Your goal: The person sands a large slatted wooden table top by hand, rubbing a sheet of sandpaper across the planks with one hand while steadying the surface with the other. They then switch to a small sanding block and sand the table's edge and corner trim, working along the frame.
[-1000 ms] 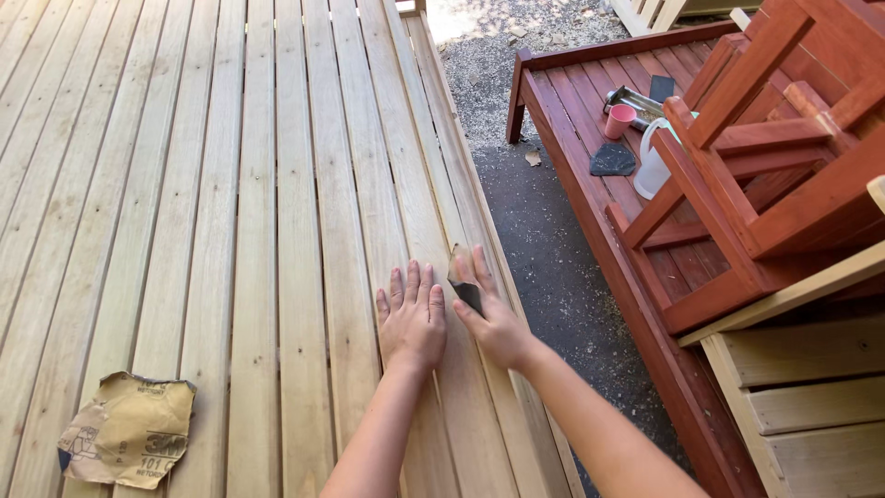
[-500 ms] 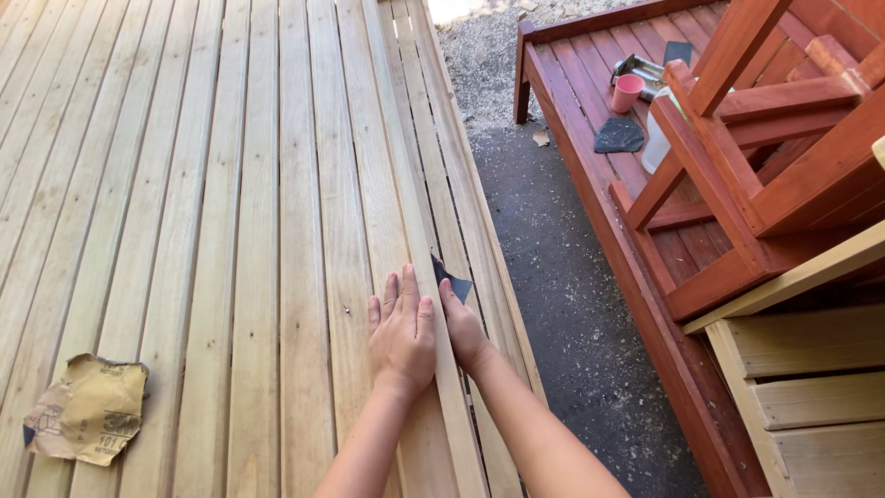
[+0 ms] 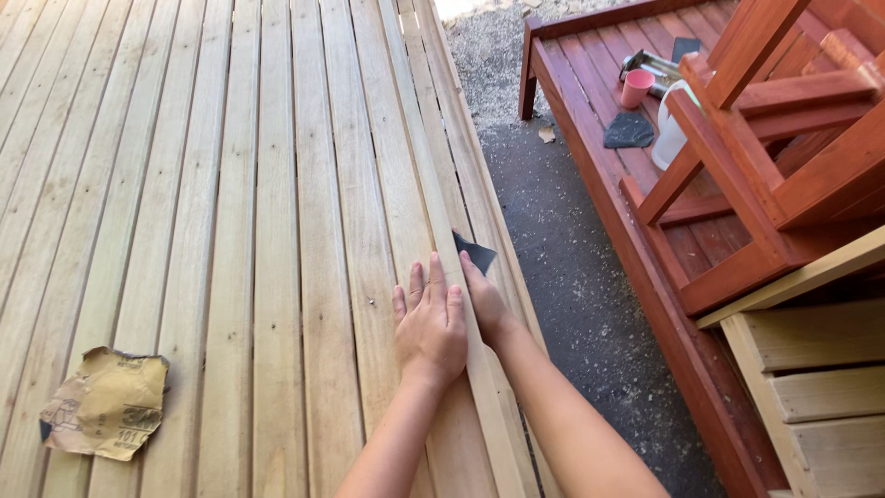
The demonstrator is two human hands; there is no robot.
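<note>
My left hand point(image 3: 430, 325) flat, fingers spread, pressing pale slat point(image 3: 406, 184). My right hand point(image 3: 486, 300) just beside it, pinching dark sandpaper point(image 3: 474, 252) against slat edge. Torn tan sheet point(image 3: 106, 403) lies well apart, far left.

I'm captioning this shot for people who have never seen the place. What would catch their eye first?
Two hands at centre bottom: the left hand lies flat on the pale wooden slats, the right hand presses dark sandpaper against the slats' edge. A torn tan sandpaper sheet lies at lower left, and red-stained furniture fills the upper right.
</note>
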